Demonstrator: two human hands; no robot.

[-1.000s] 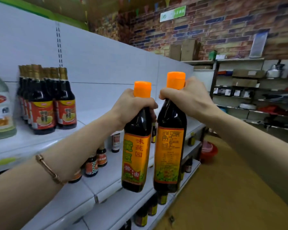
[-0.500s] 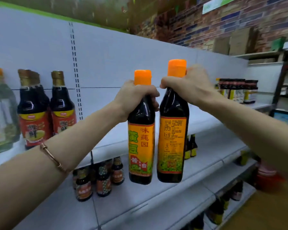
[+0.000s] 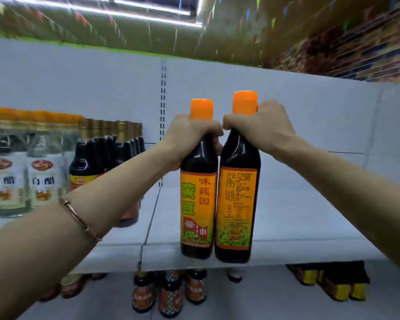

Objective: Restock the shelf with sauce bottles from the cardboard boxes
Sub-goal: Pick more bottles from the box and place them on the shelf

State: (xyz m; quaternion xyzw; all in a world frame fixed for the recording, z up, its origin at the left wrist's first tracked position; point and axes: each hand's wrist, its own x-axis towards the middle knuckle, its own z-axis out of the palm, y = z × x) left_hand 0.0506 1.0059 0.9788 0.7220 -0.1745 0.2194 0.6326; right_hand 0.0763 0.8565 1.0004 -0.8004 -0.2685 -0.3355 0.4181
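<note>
- The step in hand looks like the placing one: two sauce bottles are carried up to the shelf (image 3: 286, 227), held in front of its bare stretch, not yet set down as far as I can judge.
- The left hand (image 3: 189, 137) has its grip clamped round the neck of the left bottle (image 3: 198, 204), just under the orange cap (image 3: 201, 109); the front label faces the camera.
- The right hand (image 3: 259, 130) has its grip clamped likewise on the neck of the right bottle (image 3: 238, 209), whose back label faces the camera. The two bottles hang upright, side by side, touching or nearly so.
- Their bases sit at about the front edge of the shelf board, at 6 o'clock from the hands; whether they rest on it or hover just before it I cannot tell.
- Next move, as I judge it: push both forward over the board, lower them until the bases stand flat, turn the right bottle so its front label shows, then let go.
- At 9 o'clock on the same shelf stand dark bottles with gold caps (image 3: 106, 153), and further left clear vinegar bottles (image 3: 44, 172) in rows.
- The shelf below, at 6 o'clock, carries small dark bottles (image 3: 171, 294); at 4 o'clock are dark packs with yellow labels (image 3: 333, 282), blurred.
- No cardboard box shows in this view.
- A bracelet (image 3: 79, 218) circles the left wrist.
</note>
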